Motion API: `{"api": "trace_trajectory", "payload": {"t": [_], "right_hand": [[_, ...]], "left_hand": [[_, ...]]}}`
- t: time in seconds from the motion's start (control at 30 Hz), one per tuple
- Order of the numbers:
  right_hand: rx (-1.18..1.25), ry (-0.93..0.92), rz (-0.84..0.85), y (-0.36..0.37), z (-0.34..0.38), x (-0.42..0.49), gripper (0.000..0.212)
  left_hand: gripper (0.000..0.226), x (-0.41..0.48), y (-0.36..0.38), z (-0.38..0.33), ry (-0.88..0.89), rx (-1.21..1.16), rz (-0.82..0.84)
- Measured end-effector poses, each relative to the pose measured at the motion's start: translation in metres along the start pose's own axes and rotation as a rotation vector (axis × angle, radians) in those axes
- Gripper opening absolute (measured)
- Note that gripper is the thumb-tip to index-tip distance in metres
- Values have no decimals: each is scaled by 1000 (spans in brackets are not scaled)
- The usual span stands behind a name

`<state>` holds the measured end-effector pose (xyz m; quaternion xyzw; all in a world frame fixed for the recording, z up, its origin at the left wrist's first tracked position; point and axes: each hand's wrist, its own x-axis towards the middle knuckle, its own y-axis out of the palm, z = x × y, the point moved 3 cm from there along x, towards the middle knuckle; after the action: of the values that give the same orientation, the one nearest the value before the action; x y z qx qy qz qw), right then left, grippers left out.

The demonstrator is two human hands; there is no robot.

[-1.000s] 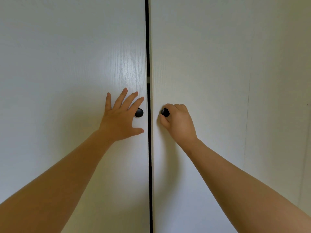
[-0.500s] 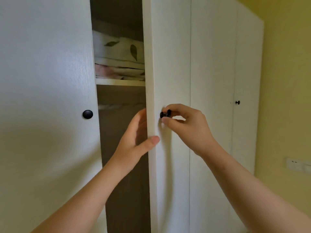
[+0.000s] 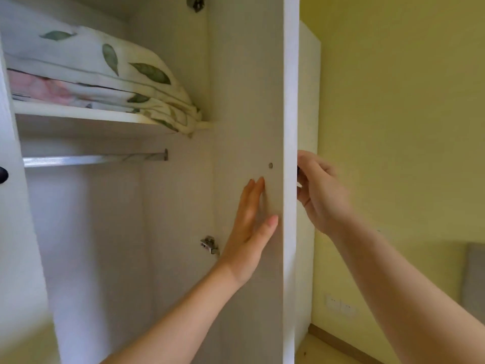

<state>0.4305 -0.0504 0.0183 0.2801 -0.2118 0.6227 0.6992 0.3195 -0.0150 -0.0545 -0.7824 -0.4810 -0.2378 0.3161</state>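
Note:
The white wardrobe's right door (image 3: 249,101) stands swung wide open, its inner face toward me. My left hand (image 3: 249,227) lies flat against that inner face, fingers straight, just below the knob's screw (image 3: 270,165). On the door's outer side my right hand (image 3: 320,193) curls its fingers round the black knob (image 3: 298,169), of which only a sliver shows past the door's edge. The left door (image 3: 8,232) stays closed at the far left, its black knob (image 3: 3,175) partly in view.
Inside, folded leaf-print bedding (image 3: 99,69) lies on an upper shelf (image 3: 78,115), with a bare metal hanging rail (image 3: 91,159) beneath. A hinge (image 3: 209,245) sits on the inner side. To the right are a yellow wall (image 3: 393,127) and wall sockets (image 3: 339,307).
The right door has swung from closed to wide open. My left hand moved from the left door to the right door's edge, then flat onto its inner face. My right hand kept the knob.

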Motion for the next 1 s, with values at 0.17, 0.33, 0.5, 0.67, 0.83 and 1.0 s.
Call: {"api": "trace_trajectory", "payload": {"t": [0.17,0.33,0.5,0.67,0.83,1.0], "right_hand": [[-64,45,-199,-41,0,4,59],[-43,109,-260,-73,-10,16,43],[-109,177,-292,-102,-14,28,35],[-106,222,-314,-126,-18,36,35],[-74,241,-322,-138,-21,42,34],[-162,254,-380,-139,-21,41,33]], "left_hand": [[53,25,45,12,8,110,-43],[57,40,70,23,10,227,-156],[59,61,94,33,4,363,-150],[69,75,112,44,-1,452,-158],[73,85,123,48,-26,493,-170],[70,88,122,46,-43,478,-139]]}}
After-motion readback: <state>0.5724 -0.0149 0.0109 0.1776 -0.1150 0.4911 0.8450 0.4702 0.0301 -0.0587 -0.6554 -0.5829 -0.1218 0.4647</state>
